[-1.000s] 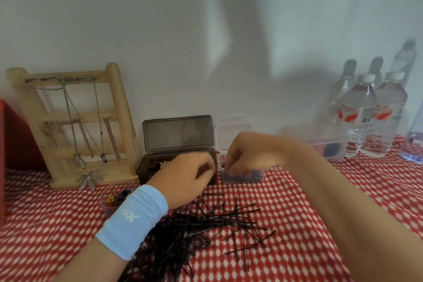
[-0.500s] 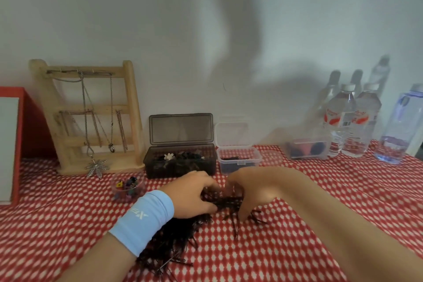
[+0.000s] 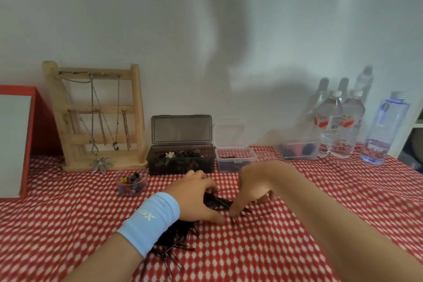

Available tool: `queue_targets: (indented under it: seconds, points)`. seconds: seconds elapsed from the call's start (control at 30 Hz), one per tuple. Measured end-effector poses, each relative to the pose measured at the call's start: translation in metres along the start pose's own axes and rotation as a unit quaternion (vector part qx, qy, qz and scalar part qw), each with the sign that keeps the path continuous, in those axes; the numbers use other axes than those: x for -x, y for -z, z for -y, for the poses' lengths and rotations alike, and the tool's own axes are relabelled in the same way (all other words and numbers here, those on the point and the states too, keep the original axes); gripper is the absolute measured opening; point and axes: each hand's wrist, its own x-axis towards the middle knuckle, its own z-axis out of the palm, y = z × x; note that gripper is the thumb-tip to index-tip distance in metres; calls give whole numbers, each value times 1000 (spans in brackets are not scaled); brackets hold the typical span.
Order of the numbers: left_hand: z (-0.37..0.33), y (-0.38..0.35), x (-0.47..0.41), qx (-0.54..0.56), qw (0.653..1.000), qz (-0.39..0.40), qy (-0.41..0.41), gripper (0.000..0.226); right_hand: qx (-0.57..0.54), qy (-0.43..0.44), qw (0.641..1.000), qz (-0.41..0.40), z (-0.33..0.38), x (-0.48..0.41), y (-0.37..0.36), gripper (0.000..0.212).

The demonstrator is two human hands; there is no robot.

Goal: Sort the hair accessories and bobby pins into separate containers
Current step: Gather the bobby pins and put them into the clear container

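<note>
hands: both came back down from the boxes, left hand [image 3: 196,197] and right hand [image 3: 249,188] now cupped round the bobby pins [image 3: 217,204] on the cloth | grip: can't tell if pinched yet | next: scoop into clear box [image 3: 235,159], I guess

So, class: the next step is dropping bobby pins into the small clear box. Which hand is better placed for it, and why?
Probably the right hand: its fingertips already pinch at the bobby pins, and the small clear box stands directly behind it. The left hand sits nearer the dark box.
</note>
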Motion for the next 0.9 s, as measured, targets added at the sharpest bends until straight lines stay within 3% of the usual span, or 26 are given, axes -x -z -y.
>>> queue_targets:
  seconds: [0.07, 0.13, 0.23, 0.43, 0.53, 0.6, 0.67, 0.73, 0.8, 0.9]
  points:
    - [1, 2, -1, 29, 999, -26, -11, 63, 3, -19, 999, 39, 5, 0, -6, 89]
    - [5, 3, -1, 50, 998, -36, -26, 48, -34, 3, 999, 41, 10, -3, -10, 66]
    - [13, 4, 2, 75, 996, -31, -29, 51, -66, 35, 996, 47, 18, -7, -11, 34]
    - [20, 6, 6, 62, 998, -11, -29, 48, 22, 128, 988, -81, 30, -4, -6, 32]
    - [21, 8, 6, 62, 998, -6, -19, 53, -54, 156, 975, -145, 22, -2, -6, 26]
    - [22, 12, 8, 72, 997, 19, -6, 71, -92, 160, 965, -184, 17, -2, -7, 22]
    - [27, 20, 10, 37, 997, 70, 26, 98, -71, 142, 971, -178, 12, -3, -7, 29]
    - [32, 25, 12, -26, 993, 105, 51, 109, -20, 125, 986, -104, 10, -3, -10, 49]
    - [34, 26, 13, -29, 993, 100, 52, 100, 19, 132, 990, -53, 14, -5, -15, 60]
    - [32, 22, 11, 23, 998, 44, 31, 73, -12, 140, 987, -83, 24, -18, -14, 49]
